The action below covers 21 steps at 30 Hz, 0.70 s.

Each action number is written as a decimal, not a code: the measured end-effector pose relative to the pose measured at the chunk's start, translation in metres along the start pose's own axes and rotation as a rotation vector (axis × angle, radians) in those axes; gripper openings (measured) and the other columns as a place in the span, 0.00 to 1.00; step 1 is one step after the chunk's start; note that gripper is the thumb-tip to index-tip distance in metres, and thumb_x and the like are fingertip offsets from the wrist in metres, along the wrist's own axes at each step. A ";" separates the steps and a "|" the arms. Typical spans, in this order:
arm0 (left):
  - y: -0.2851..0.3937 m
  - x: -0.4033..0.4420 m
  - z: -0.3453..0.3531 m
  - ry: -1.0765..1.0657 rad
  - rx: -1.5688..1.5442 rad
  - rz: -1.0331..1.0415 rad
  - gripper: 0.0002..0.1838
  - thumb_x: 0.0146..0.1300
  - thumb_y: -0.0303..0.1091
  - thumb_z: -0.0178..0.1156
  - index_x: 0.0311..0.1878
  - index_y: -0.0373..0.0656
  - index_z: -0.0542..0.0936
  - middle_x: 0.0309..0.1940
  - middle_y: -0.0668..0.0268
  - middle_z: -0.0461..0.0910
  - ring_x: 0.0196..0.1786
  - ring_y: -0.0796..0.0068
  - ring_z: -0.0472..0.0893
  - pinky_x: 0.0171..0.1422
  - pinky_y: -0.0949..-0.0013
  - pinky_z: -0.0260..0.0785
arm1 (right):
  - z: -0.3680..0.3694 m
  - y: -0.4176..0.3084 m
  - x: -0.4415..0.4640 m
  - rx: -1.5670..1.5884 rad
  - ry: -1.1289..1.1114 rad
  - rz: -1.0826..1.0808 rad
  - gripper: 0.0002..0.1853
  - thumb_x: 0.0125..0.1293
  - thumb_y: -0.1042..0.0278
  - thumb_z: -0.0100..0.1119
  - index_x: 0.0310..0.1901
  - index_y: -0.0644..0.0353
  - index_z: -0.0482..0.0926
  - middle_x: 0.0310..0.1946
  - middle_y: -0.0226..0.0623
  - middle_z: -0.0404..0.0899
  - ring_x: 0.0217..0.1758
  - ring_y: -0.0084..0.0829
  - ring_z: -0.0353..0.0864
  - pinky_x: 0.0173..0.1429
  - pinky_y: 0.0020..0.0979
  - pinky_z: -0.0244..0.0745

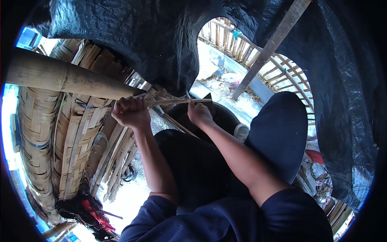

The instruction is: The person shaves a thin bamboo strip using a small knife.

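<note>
A pale strip of bamboo (171, 102) lies roughly level in front of my knees. My left hand (131, 113) is wrapped round its left end, close to the tip of a thick bamboo pole (72, 77). Near the strip's right part, my right hand (198, 113) is closed with the thumb up, on a thin tool, perhaps a knife, whose narrow pale part (188, 94) sticks up above the fist; the rest of it is hidden. Below and behind the right hand sits a dark round basin (225, 117).
Woven bamboo rolls (38, 141) and loose strips (115, 161) stand at the left. Black plastic sheeting (141, 40) hangs in front and at the right. A slanting post (272, 44) stands before a bamboo fence (288, 72). A shoe (241, 132) shows beside the basin.
</note>
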<state>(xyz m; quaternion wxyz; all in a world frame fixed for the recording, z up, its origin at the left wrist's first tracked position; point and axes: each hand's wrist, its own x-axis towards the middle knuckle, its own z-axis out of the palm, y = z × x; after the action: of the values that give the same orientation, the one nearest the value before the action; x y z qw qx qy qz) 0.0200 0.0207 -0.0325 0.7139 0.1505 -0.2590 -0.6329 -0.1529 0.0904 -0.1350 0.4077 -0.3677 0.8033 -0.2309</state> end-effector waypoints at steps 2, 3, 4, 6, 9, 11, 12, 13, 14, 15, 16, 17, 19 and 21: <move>0.000 0.002 0.004 0.044 0.019 0.012 0.19 0.61 0.44 0.44 0.17 0.49 0.55 0.10 0.74 0.45 0.15 0.80 0.42 0.21 0.70 0.38 | -0.006 -0.034 -0.025 0.007 -0.087 -0.110 0.40 0.72 0.40 0.33 0.25 0.74 0.79 0.28 0.65 0.78 0.41 0.61 0.80 0.53 0.51 0.73; -0.002 0.001 0.007 0.093 0.030 0.029 0.19 0.61 0.44 0.44 0.17 0.50 0.55 0.10 0.74 0.46 0.15 0.80 0.42 0.21 0.70 0.38 | -0.015 -0.051 -0.038 0.006 -0.174 -0.223 0.41 0.72 0.40 0.32 0.24 0.74 0.79 0.28 0.65 0.78 0.40 0.60 0.80 0.52 0.51 0.73; -0.005 0.000 0.010 0.105 0.027 0.032 0.19 0.61 0.44 0.44 0.17 0.50 0.55 0.10 0.74 0.46 0.15 0.80 0.42 0.21 0.70 0.38 | -0.023 -0.058 -0.045 -0.030 -0.239 -0.176 0.40 0.72 0.40 0.29 0.30 0.70 0.82 0.35 0.63 0.80 0.46 0.58 0.80 0.55 0.48 0.74; -0.009 0.001 0.019 0.068 0.085 0.090 0.19 0.61 0.44 0.43 0.17 0.50 0.56 0.09 0.74 0.46 0.14 0.80 0.42 0.20 0.70 0.38 | -0.006 -0.029 -0.023 -0.046 -0.168 -0.102 0.40 0.72 0.40 0.28 0.30 0.71 0.82 0.35 0.63 0.80 0.46 0.58 0.80 0.55 0.48 0.75; -0.007 0.003 0.024 0.307 0.115 0.113 0.18 0.62 0.44 0.42 0.17 0.50 0.56 0.09 0.74 0.47 0.14 0.81 0.43 0.20 0.70 0.38 | 0.006 0.001 0.000 -0.076 -0.051 0.004 0.41 0.72 0.39 0.27 0.30 0.71 0.81 0.35 0.65 0.79 0.46 0.59 0.80 0.54 0.50 0.75; -0.008 0.003 0.027 0.329 0.163 0.135 0.19 0.62 0.44 0.41 0.16 0.51 0.56 0.10 0.75 0.47 0.14 0.81 0.43 0.20 0.71 0.39 | 0.013 -0.005 0.001 -0.030 -0.113 0.007 0.41 0.71 0.38 0.28 0.29 0.71 0.81 0.33 0.65 0.79 0.45 0.59 0.80 0.53 0.50 0.75; -0.009 0.002 0.029 0.355 0.206 0.158 0.19 0.62 0.44 0.41 0.16 0.51 0.55 0.10 0.75 0.47 0.14 0.81 0.44 0.21 0.71 0.40 | -0.009 -0.031 -0.022 -0.011 -0.197 -0.128 0.40 0.71 0.38 0.30 0.26 0.71 0.81 0.31 0.65 0.79 0.43 0.59 0.80 0.52 0.50 0.75; -0.011 0.001 0.032 0.360 0.206 0.155 0.19 0.62 0.44 0.41 0.16 0.51 0.55 0.10 0.75 0.47 0.14 0.81 0.44 0.21 0.71 0.40 | -0.002 -0.033 -0.022 -0.014 -0.200 -0.123 0.40 0.71 0.38 0.30 0.26 0.71 0.81 0.31 0.65 0.79 0.43 0.59 0.80 0.52 0.50 0.75; -0.013 0.001 0.036 0.379 0.234 0.182 0.19 0.61 0.44 0.40 0.16 0.51 0.55 0.10 0.75 0.47 0.14 0.81 0.44 0.20 0.72 0.40 | 0.005 -0.034 -0.024 0.003 -0.186 -0.176 0.40 0.71 0.38 0.31 0.25 0.71 0.81 0.30 0.65 0.79 0.42 0.59 0.80 0.51 0.50 0.75; -0.014 0.000 0.038 0.397 0.260 0.212 0.19 0.61 0.44 0.40 0.16 0.51 0.54 0.09 0.76 0.47 0.14 0.82 0.44 0.20 0.72 0.40 | 0.007 -0.034 -0.025 0.018 -0.171 -0.231 0.40 0.71 0.39 0.32 0.24 0.71 0.81 0.29 0.65 0.78 0.41 0.59 0.80 0.50 0.51 0.75; -0.015 0.000 0.037 0.401 0.256 0.214 0.19 0.61 0.44 0.40 0.16 0.51 0.54 0.09 0.76 0.47 0.14 0.82 0.44 0.20 0.72 0.40 | 0.002 -0.033 -0.029 -0.030 -0.096 -0.214 0.40 0.71 0.38 0.32 0.24 0.70 0.81 0.29 0.63 0.79 0.41 0.59 0.80 0.50 0.51 0.75; -0.015 0.002 0.037 0.463 0.254 0.225 0.19 0.61 0.44 0.40 0.16 0.52 0.54 0.09 0.76 0.47 0.14 0.82 0.44 0.20 0.73 0.40 | 0.002 -0.032 -0.026 -0.033 -0.095 -0.217 0.40 0.71 0.38 0.32 0.24 0.70 0.81 0.29 0.63 0.79 0.41 0.59 0.80 0.50 0.51 0.75; -0.011 0.005 0.031 0.518 0.255 0.237 0.19 0.61 0.44 0.40 0.16 0.52 0.53 0.09 0.76 0.47 0.14 0.82 0.44 0.19 0.73 0.40 | 0.007 -0.032 -0.019 -0.005 -0.185 -0.153 0.39 0.71 0.39 0.33 0.26 0.70 0.81 0.29 0.63 0.79 0.41 0.58 0.80 0.50 0.51 0.74; -0.005 0.008 0.019 0.508 0.256 0.236 0.19 0.60 0.44 0.40 0.15 0.53 0.52 0.09 0.76 0.48 0.14 0.81 0.45 0.19 0.74 0.40 | 0.017 -0.040 -0.026 -0.009 -0.183 -0.135 0.38 0.71 0.39 0.33 0.27 0.68 0.82 0.29 0.62 0.80 0.41 0.58 0.80 0.50 0.51 0.74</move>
<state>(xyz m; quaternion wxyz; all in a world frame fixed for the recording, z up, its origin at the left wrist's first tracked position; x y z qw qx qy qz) 0.0060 0.0144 -0.0180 0.7996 0.3614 -0.1657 -0.4500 -0.1124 0.0846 -0.1048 0.4612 -0.4424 0.7371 -0.2197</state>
